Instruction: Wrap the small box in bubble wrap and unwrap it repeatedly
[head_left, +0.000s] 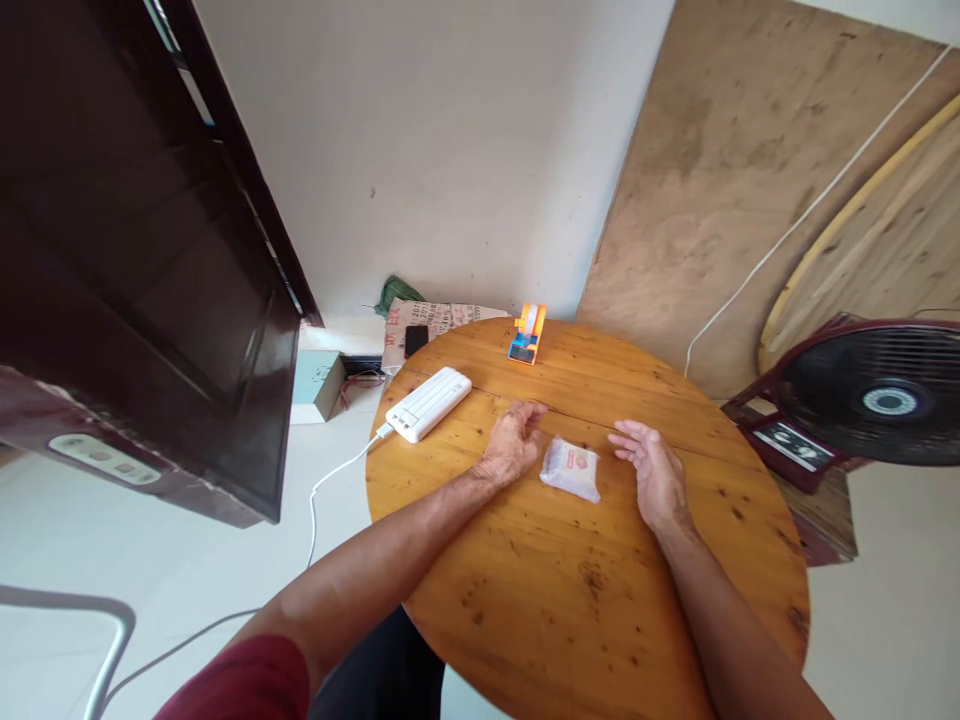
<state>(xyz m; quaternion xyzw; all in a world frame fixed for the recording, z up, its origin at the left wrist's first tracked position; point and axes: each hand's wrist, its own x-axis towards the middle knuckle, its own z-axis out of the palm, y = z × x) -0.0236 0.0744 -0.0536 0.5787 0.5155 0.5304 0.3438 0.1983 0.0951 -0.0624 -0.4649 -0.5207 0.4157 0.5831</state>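
A small whitish plastic packet with a red print lies flat on the round wooden table. Just to its left is my left hand, fingers loosely curved and apart, holding nothing that I can see. My right hand hovers or rests on the other side of the packet, a little farther off, its fingers stretched toward it with nothing in them. Neither hand visibly grips the packet.
A white power bank with a plugged-in white cable lies at the table's left edge. An orange and blue phone stand is at the back. Right of the table stands a dark fan; a brown door is on the left.
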